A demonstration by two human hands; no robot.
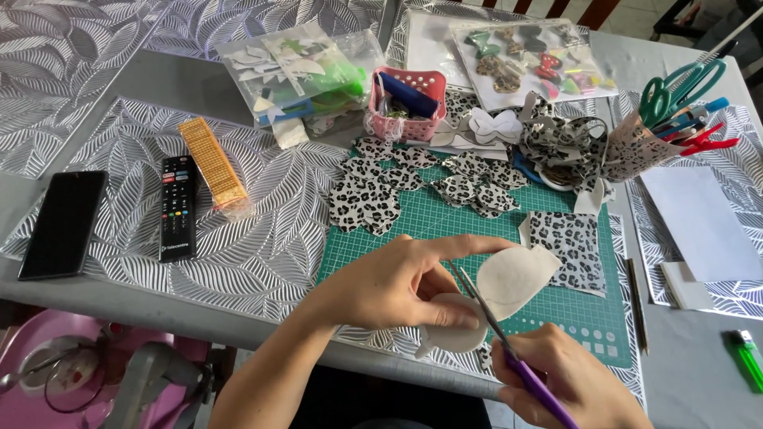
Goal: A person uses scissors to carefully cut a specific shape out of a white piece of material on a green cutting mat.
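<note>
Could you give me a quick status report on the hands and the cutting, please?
Left hand grips white piece. Right hand grips purple scissors, blades open on piece. Leopard cutouts beyond, clear of cut.

green cutting mat (445,226), leopard-print fabric (566,246), purple-handled scissors (517,361).

Two hands work at the bottom of the frame, the left hand (397,282) and the right hand (568,381). One pair of purple-handled scissors (509,349) sits between them, and one pale cut piece (509,278) lies at the blades. One green cutting mat (445,230) fills the centre. At left lie one black phone (63,222), one remote control (176,208) and one gold glitter strip (213,163). At the top stand one pink basket (407,103) and two clear bags of shapes (298,71) (528,56). One patterned holder (636,147) stands at upper right, and one green lighter (747,359) lies at lower right. The leopard-print pieces (413,183) overlap too much to count.
</note>
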